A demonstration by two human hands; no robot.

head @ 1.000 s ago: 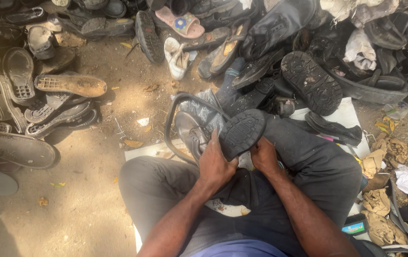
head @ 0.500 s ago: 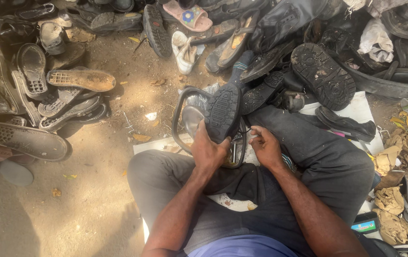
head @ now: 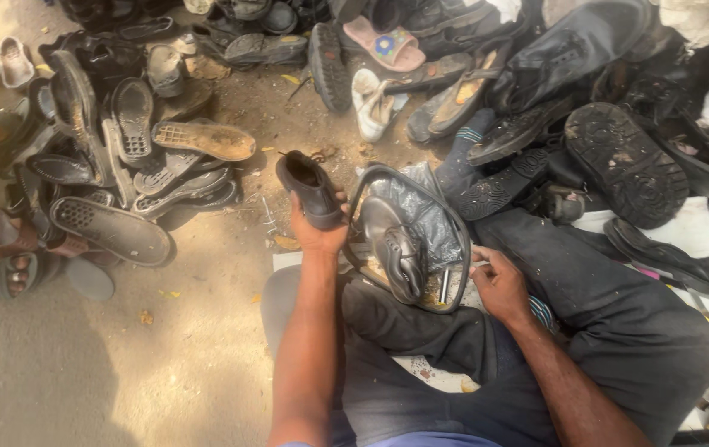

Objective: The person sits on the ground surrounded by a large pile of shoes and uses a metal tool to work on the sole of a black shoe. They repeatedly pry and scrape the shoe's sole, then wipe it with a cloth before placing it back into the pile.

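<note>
The left hand [head: 319,232] grips a dark shoe [head: 310,189] held out over the ground, while the right hand [head: 499,284], fingers loosely curled, rests beside the metal shoe stand [head: 408,240] between the hands.

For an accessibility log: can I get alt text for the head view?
Seen from above, a seated person's left hand holds up a dark shoe, while the right hand rests by a metal shoe stand on the lap. Piles of worn shoes and soles cover the dirt ground around them.
</note>
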